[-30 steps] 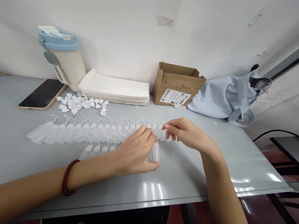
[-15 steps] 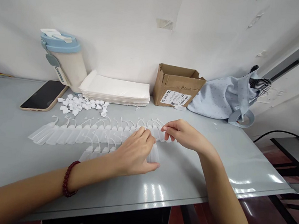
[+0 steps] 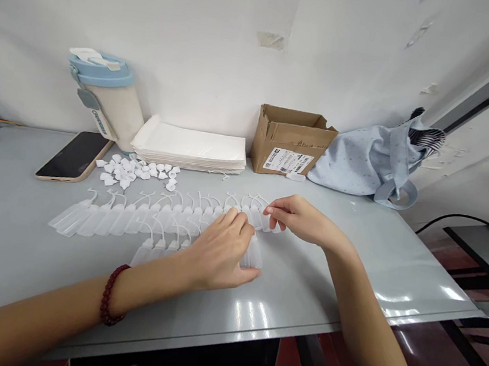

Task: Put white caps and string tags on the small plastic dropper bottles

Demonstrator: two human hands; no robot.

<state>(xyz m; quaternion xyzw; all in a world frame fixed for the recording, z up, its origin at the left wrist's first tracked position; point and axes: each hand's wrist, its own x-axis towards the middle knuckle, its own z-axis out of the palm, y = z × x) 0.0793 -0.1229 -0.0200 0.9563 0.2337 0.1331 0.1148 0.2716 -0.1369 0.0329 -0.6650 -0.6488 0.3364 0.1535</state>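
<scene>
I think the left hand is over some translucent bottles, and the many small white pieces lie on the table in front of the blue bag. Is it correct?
One part is wrong: the head view shows the small white pieces on the table beside the phone, not by the blue bag. The left hand is indeed over translucent bottles.

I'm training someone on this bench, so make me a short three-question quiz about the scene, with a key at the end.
1. True or false: the right hand is at the right end of the farther row of translucent plastic pieces.
2. Fill the gap: the beaded bracelet circles the wrist of the ____ hand.
3. Which one stands between the stack of white packets and the light-blue bag?
A. a tumbler
B. a cardboard box
C. a lamp

Key
1. True.
2. Left, so the left hand.
3. B.
</scene>
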